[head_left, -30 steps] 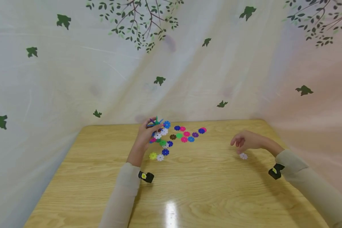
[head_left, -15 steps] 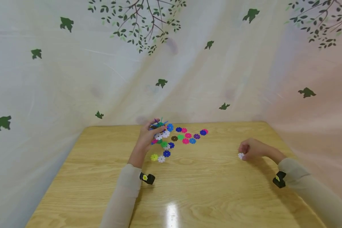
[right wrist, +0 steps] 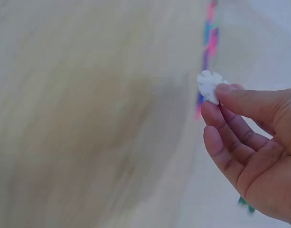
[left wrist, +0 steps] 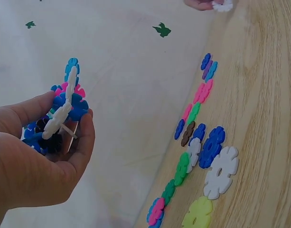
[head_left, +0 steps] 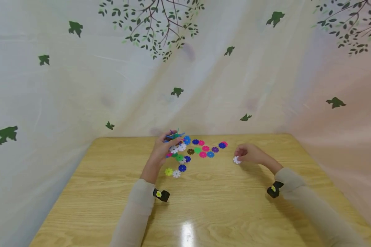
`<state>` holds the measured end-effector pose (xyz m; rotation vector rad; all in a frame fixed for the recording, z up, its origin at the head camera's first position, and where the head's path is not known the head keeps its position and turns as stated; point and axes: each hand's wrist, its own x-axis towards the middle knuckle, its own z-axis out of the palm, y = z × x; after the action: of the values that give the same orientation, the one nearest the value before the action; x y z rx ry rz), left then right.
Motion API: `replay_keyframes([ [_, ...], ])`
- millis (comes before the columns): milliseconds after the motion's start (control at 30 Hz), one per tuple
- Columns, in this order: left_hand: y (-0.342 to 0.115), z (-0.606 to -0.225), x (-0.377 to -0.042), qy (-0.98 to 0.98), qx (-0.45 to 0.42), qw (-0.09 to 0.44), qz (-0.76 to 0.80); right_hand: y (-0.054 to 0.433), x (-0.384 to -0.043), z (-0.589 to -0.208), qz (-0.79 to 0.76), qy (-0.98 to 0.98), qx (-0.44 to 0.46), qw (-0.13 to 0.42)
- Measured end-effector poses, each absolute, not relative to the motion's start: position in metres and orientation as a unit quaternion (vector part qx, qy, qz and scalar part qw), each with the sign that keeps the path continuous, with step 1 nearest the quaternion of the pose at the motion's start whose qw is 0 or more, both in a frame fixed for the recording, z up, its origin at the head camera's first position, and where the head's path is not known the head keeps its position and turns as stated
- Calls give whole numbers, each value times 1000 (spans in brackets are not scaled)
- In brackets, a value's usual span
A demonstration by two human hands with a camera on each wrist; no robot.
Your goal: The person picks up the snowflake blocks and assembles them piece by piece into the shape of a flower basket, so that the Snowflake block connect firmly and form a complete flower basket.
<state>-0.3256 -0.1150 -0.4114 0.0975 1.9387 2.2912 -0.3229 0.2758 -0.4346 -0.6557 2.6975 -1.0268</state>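
White flower-shaped plastic disc (head_left: pixel 236 160): off the right hand's (head_left: pixel 251 153) left side, in a narrow pinch.
Row of coloured flower discs (head_left: pixel 205 148): flat on the wooden table (head_left: pixel 216 206), between both grips.
Left hand (head_left: pixel 160 150): well apart, curled round a multicoloured disc cluster (left wrist: pixel 59 118).

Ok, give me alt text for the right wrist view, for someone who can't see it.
A right hand pinches a white flower-shaped disc between thumb and fingers. Behind it, blurred colourful pieces lie on a wooden table.
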Motion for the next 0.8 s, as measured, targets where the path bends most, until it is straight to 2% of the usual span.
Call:
replay_keyframes([
  [233, -113, -411, -326, 642, 34, 74, 762, 206, -339, -408, -419, 886, -197, 35],
  [467, -112, -413, -325, 660, 47, 66, 747, 146, -337, -374, -508, 836, -201, -37],
  [800, -111, -413, -325, 666, 45, 58, 742, 103, -338, -363, -587, 779, -203, -85],
])
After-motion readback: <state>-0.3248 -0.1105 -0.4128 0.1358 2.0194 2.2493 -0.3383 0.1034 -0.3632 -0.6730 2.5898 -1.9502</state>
